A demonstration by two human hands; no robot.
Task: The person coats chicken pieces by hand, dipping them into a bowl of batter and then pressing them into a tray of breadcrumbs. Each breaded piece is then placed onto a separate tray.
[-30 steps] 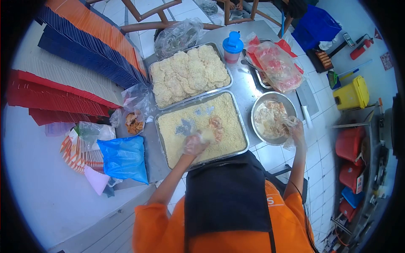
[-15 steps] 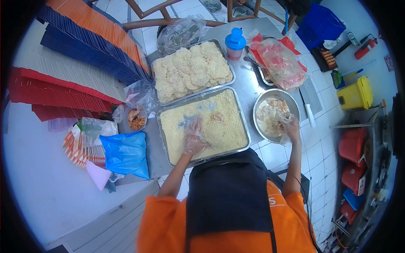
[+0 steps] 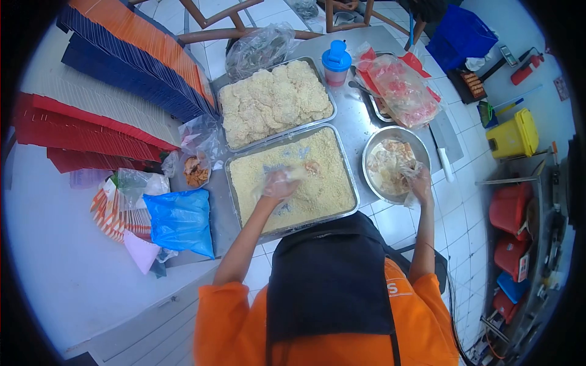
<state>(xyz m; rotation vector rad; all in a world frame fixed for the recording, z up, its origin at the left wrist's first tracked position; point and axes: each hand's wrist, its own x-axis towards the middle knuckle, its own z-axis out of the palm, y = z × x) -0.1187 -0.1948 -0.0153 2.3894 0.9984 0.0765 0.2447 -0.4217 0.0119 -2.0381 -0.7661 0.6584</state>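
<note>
My left hand [image 3: 279,185], in a clear plastic glove, is smeared by motion over a metal tray of pale breadcrumbs [image 3: 326,144]. Its fingers are too blurred to show whether they hold crumbs. A mostly covered piece of food [image 3: 311,167] pokes out of the crumbs just beyond it. My right hand [image 3: 419,182], also gloved, reaches into a steel bowl [image 3: 366,160] at its right side. Its fingers are curled down by pieces of meat in milky batter [image 3: 390,158]; what they grip is hidden. Behind the crumb tray, a second tray holds several breaded pieces [image 3: 274,100].
A blue-lidded bottle [image 3: 336,64], a red-and-clear plastic bag [image 3: 400,88] and a white-handled knife [image 3: 446,165] lie around the metal table's right side. Stacked folded cartons [image 3: 134,61], a blue bag [image 3: 180,222] and a bag of brown pieces [image 3: 196,172] are at left.
My left hand has lifted from the crumbs and shifted slightly away from me, now blurred. My right hand stays in the bowl, nearly still. The whole view has shifted a little.
</note>
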